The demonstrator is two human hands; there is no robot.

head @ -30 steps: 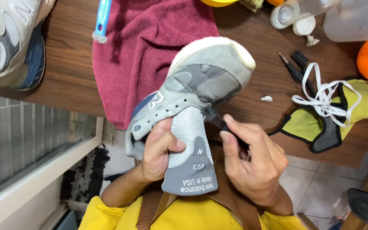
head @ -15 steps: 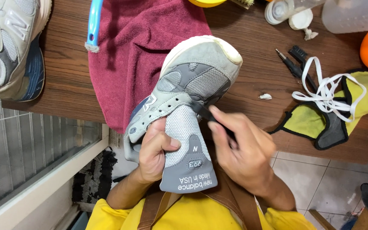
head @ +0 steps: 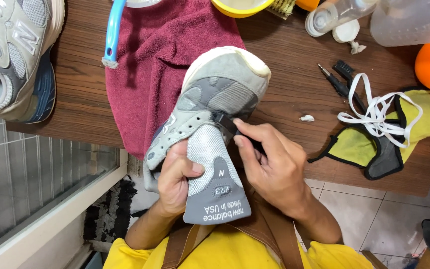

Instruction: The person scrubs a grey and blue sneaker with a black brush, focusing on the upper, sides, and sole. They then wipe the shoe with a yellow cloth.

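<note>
Curling around the grey sneaker (head: 210,114), the left hand (head: 175,179) clamps its tongue while the right hand (head: 269,164) pinches seemingly a small dark brush.

Bare counter (head: 294,74) lies open just right of the grey shoe (head: 220,99); farther right, white laces (head: 374,112) and a yellow cloth (head: 424,119) block passage; left, a maroon towel (head: 160,60).

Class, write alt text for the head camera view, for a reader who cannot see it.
A person's left hand holds a grey suede-and-mesh sneaker by its pulled-out tongue, while the right hand presses a small black brush against the lace area. Beneath it lies a dark red towel on a brown wooden table, with white laces on a yellow-and-grey cloth to the right.
</note>
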